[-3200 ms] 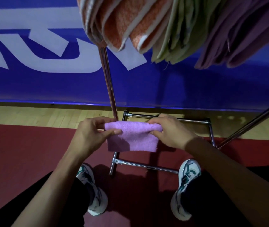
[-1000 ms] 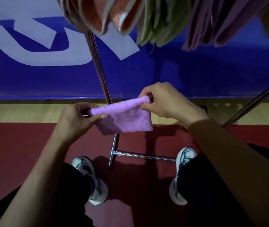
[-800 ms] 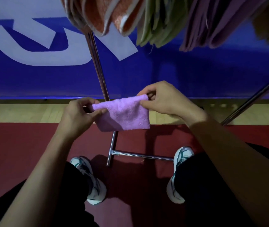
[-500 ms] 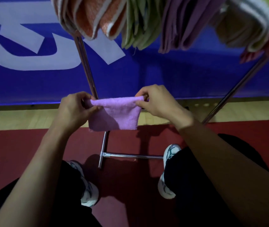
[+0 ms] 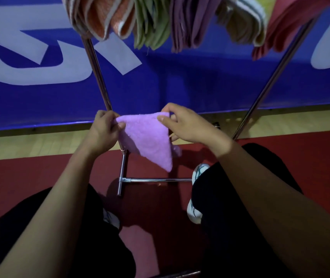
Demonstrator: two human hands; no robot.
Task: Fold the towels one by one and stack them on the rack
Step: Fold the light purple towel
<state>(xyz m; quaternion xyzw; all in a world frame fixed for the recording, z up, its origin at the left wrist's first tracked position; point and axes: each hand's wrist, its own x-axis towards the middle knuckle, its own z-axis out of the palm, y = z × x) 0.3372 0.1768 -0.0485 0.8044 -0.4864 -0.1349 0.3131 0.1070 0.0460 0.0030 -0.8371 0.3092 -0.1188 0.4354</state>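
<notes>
A small folded lilac towel [image 5: 150,139] hangs in the air between my hands, above the rack's foot. My left hand [image 5: 103,132] pinches its upper left corner. My right hand [image 5: 186,123] pinches its upper right edge, thumb on top. The towel's lower corner droops to a point. Above, the chrome rack [image 5: 97,75] carries hanging towels: orange and white ones [image 5: 104,17], green ones [image 5: 152,23], purple ones [image 5: 190,23], a pale striped one [image 5: 246,21] and a pink one [image 5: 280,33].
A blue banner with white letters [image 5: 180,83] runs behind the rack. The rack's second slanted pole [image 5: 268,83] stands at the right, its base bar [image 5: 156,179] between my shoes. My legs stand on a red floor mat [image 5: 29,173] beside wooden flooring.
The view has swung right, showing more hanging towels. The lilac towel no longer hangs as a flat rectangle; it now droops to a point at lower right while both hands keep hold.
</notes>
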